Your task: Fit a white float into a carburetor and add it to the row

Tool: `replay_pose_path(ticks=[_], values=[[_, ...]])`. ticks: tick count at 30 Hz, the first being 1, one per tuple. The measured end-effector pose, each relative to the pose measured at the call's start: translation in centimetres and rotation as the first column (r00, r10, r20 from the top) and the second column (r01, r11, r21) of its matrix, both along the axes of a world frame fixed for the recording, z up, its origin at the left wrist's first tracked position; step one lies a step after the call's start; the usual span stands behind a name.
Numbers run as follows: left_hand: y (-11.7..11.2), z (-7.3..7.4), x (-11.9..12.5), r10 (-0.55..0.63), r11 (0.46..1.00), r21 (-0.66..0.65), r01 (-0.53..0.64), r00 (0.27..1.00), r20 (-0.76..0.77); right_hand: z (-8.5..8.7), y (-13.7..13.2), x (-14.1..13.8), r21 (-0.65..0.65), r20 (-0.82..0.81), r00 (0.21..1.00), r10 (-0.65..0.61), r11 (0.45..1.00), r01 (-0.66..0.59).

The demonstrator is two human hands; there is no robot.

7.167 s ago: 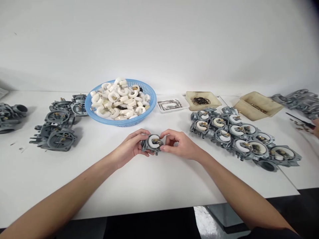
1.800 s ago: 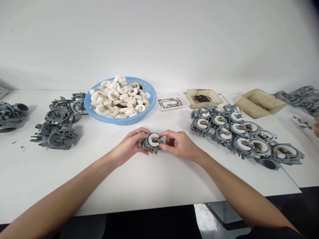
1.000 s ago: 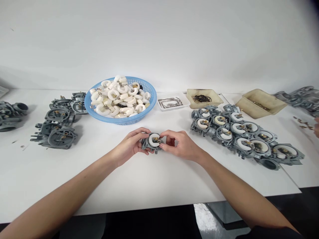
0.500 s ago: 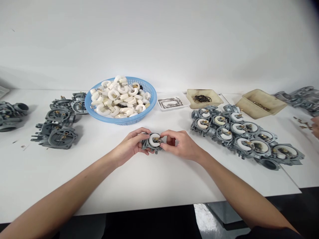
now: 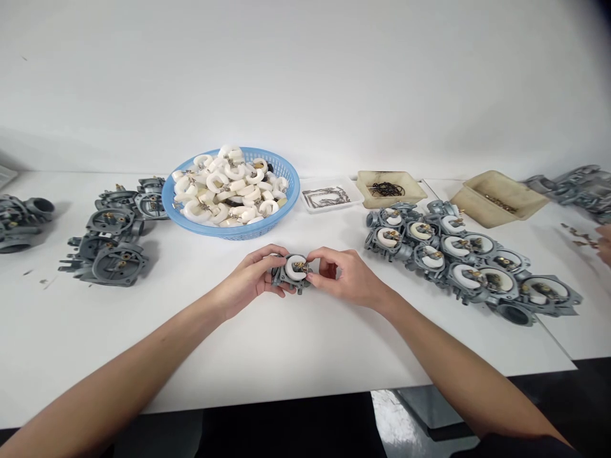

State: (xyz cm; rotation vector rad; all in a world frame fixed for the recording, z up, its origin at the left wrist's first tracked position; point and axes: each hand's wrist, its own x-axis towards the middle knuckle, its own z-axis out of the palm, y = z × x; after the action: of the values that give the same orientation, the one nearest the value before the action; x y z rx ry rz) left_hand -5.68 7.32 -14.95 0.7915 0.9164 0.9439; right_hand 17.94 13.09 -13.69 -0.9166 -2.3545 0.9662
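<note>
Carburetor (image 5: 292, 273) gripped mid-table (image 5: 286, 356).

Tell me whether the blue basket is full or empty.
Full: the blue basket is heaped with white floats that rise above its rim.

Tabletop (image 5: 286, 343): white and flat
Back middle: blue basket (image 5: 231, 229) of white rings
Left: bare gray metal parts (image 5: 107, 254)
Right: gray parts with white rings (image 5: 458, 261)
Back right: small trays (image 5: 389, 188)

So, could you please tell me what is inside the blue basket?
The blue basket holds a heap of white curved floats with small metal fittings, piled above the rim. Whatever lies beneath the heap is covered.
</note>
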Motion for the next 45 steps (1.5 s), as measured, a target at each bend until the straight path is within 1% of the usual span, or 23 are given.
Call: replay_pose_path(ticks=[4, 9, 11, 13, 16, 19, 20, 23, 26, 30, 37, 45], values=[[0.0, 0.1, 0.1, -0.006, 1.0, 0.0, 0.006, 1.0, -0.014, 0.0, -0.2, -0.1, -0.002, 0.003, 1.0, -0.006, 1.0, 0.006], [0.0, 0.3, 0.2, -0.009, 1.0, 0.006, 0.01, 1.0, -0.028, -0.2, -0.2, -0.1, 0.048, 0.003, 1.0, -0.007, 0.999, 0.007], [-0.1, 0.2, 0.1, -0.008, 1.0, 0.012, 0.009, 1.0, -0.028, -0.2, -0.2, 0.0, 0.039, 0.002, 1.0, 0.018, 0.999, -0.018], [-0.1, 0.2, 0.0, -0.006, 1.0, 0.017, 0.006, 1.0, -0.027, -0.2, 0.0, 0.1, 0.002, -0.01, 0.999, 0.047, 0.999, -0.047], [-0.1, 0.1, 0.0, -0.003, 1.0, 0.018, 0.003, 1.0, -0.022, -0.1, 0.1, 0.2, -0.091, -0.041, 0.998, 0.052, 0.994, -0.056], [0.0, 0.1, 0.1, 0.0, 1.0, 0.013, 0.0, 0.999, -0.032, 0.2, 0.2, 0.0, -0.26, -0.069, 0.998, 0.013, 0.965, -0.03], [0.0, 0.2, 0.1, 0.0, 1.0, 0.014, 0.001, 0.999, -0.037, 0.3, 0.2, 0.0, -0.329, -0.083, 0.997, 0.001, 0.944, -0.028], [-0.1, 0.3, 0.1, -0.009, 1.0, 0.018, 0.01, 0.999, -0.053, 0.3, 0.5, -0.2, -0.512, -0.136, 0.99, -0.019, 0.858, -0.054], [-0.2, 0.3, 0.1, -0.019, 0.999, 0.026, 0.021, 0.998, -0.058, 0.2, 0.7, -0.4, -0.595, -0.16, 0.987, -0.028, 0.8, -0.074], [-0.3, 0.2, 0.1, -0.034, 0.998, 0.04, 0.037, 0.997, -0.064, 0.3, 0.8, -0.4, -0.632, -0.149, 0.988, -0.031, 0.772, -0.072], [-0.2, -0.1, 0.0, -0.042, 0.998, 0.052, 0.046, 0.995, -0.086, 0.2, 0.7, -0.4, -0.646, -0.169, 0.986, 0.0, 0.756, -0.111], [-0.3, 0.1, 0.1, -0.056, 0.996, 0.059, 0.063, 0.993, -0.099, 0.1, 0.7, -0.4, -0.633, -0.16, 0.987, -0.011, 0.768, -0.094]])
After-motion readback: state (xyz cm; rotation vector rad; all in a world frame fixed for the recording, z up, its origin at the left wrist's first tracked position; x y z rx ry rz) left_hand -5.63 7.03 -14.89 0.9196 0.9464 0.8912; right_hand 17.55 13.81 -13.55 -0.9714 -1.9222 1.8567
